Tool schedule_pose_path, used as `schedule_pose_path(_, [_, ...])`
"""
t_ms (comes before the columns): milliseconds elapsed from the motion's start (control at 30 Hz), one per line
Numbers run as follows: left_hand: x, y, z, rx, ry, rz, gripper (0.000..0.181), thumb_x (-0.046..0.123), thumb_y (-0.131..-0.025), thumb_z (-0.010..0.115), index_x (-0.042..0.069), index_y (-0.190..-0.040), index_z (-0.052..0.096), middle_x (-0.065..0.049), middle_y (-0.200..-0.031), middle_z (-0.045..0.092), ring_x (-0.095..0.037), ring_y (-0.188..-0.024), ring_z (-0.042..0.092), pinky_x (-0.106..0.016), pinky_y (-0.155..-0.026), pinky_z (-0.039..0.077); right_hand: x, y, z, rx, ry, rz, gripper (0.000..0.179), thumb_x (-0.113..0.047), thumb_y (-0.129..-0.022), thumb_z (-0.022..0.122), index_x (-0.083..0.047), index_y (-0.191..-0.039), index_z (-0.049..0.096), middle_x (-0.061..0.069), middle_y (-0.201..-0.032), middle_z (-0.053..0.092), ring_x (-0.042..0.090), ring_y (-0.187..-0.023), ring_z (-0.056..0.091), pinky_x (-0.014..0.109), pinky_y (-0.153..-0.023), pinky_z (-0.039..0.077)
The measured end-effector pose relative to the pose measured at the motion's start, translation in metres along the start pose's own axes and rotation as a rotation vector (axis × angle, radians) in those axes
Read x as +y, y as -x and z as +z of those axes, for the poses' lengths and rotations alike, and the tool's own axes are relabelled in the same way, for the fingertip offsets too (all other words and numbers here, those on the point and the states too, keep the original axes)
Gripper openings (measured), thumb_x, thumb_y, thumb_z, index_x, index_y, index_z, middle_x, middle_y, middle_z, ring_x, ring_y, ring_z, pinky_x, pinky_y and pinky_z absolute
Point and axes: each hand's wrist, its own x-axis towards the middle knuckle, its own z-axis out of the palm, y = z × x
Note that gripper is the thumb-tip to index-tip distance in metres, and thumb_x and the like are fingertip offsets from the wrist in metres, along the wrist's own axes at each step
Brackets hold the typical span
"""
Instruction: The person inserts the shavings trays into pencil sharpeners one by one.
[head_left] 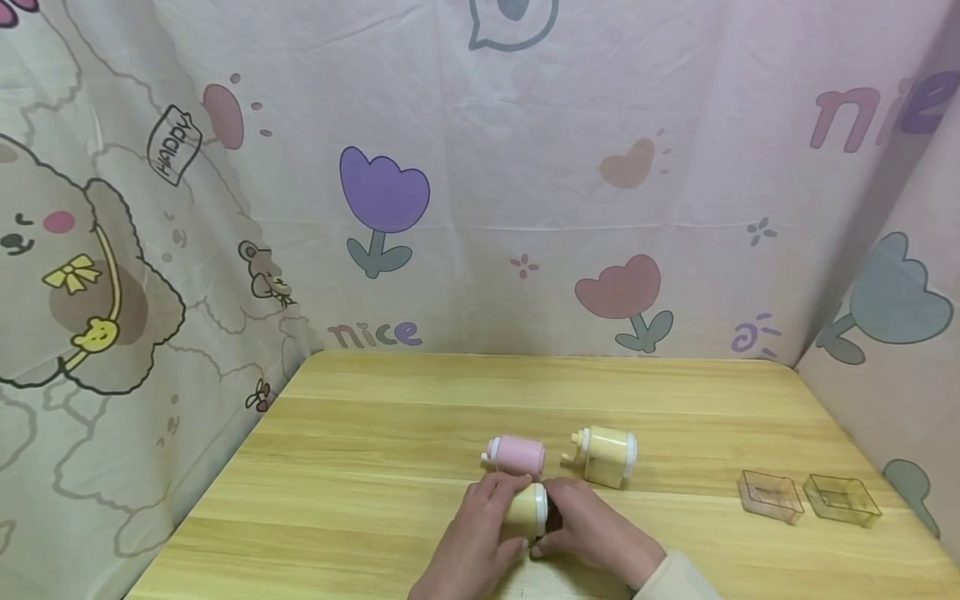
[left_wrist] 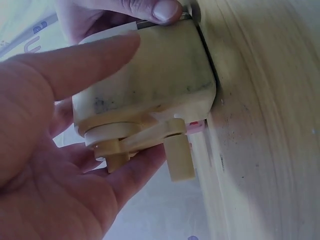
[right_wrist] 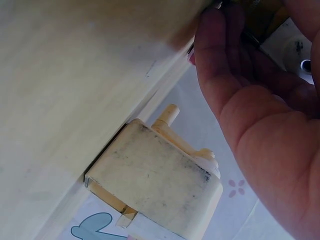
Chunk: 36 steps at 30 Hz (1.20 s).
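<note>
A yellow crank pencil sharpener [head_left: 525, 510] stands on the table between the two hands. My left hand [head_left: 472, 533] grips it from the crank side; in the left wrist view its crank handle [left_wrist: 179, 157] shows near the palm. On the opposite side, my right hand [head_left: 596, 529] has its fingers curled at the lower end, with the thumb by a dark edge. Dark amber see-through plastic, seemingly the sharpener's drawer [right_wrist: 262, 17], shows among the right fingers, mostly hidden. Just behind are a pink pencil sharpener [head_left: 520, 454] and another yellow pencil sharpener [head_left: 609, 458].
Two see-through drawers, one pinkish [head_left: 770, 497] and one yellowish [head_left: 842, 500], sit at the right side of the wooden table [head_left: 360, 467]. A printed cloth [head_left: 510, 192] hangs behind the table and along both sides.
</note>
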Motion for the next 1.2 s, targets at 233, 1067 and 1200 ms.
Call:
schedule_pose_path(233, [-0.001,0.001,-0.003,-0.006,0.008,-0.009,0.061,0.007,-0.085,0.082,0.022,-0.139,0.059,-0.001,-0.136,0.057,-0.026,-0.125,0.055,-0.049,-0.100,0.054,0.001,0.002,0.000,0.004,-0.003,-0.023,0.048,-0.025,-0.069,0.094,-0.019,-0.111,0.071,-0.016,-0.103,0.070,0.004,-0.097,0.062,0.039,-0.094,0.055])
schedule_pose_path(1067, [-0.056,0.005,-0.042,0.208,0.011,-0.152,0.061,-0.008,-0.081,0.079,0.010,-0.136,0.059,-0.013,-0.139,0.060,-0.039,-0.122,0.056,-0.061,-0.100,0.051,0.023,0.066,-0.033,0.053,-0.043,0.098,0.039,-0.031,-0.088,0.082,-0.009,-0.117,0.070,-0.005,-0.111,0.070,0.006,-0.096,0.063,0.031,-0.081,0.058])
schedule_pose_path(1200, [-0.059,0.001,-0.039,0.235,-0.008,-0.144,0.062,-0.010,-0.081,0.077,0.008,-0.138,0.058,-0.018,-0.144,0.056,-0.045,-0.129,0.050,-0.065,-0.104,0.047,0.029,0.072,-0.042,0.080,-0.069,0.136,0.039,-0.029,-0.088,0.083,-0.007,-0.117,0.070,-0.004,-0.105,0.069,0.005,-0.087,0.061,0.027,-0.075,0.057])
